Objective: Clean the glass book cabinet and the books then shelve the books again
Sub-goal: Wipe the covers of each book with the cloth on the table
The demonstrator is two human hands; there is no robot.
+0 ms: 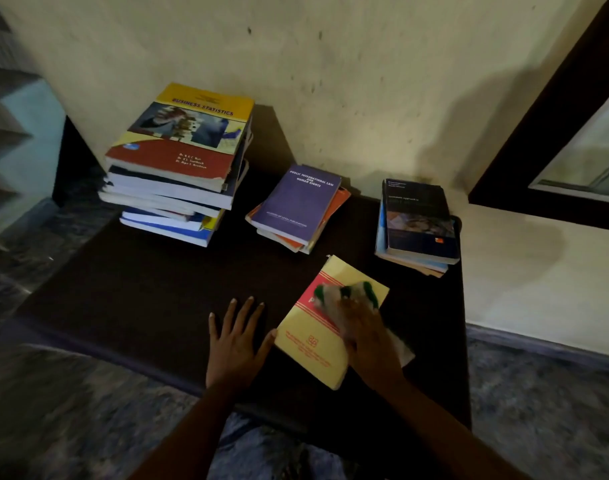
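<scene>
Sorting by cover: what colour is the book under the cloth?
The book is pale yellow with a red striped band; head view.

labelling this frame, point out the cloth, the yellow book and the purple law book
cloth [351, 294], head view, green-striped bunched end
yellow book [310, 344], head view, lower cover by the red emblem
purple law book [296, 202], head view, middle of front cover

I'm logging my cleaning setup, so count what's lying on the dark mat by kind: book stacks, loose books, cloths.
Book stacks: 3 (tall stack, purple-topped stack, dark-topped stack)
Loose books: 1 (yellow book)
Cloths: 1 (green and white cloth, on the yellow book)
Total: 5
</scene>
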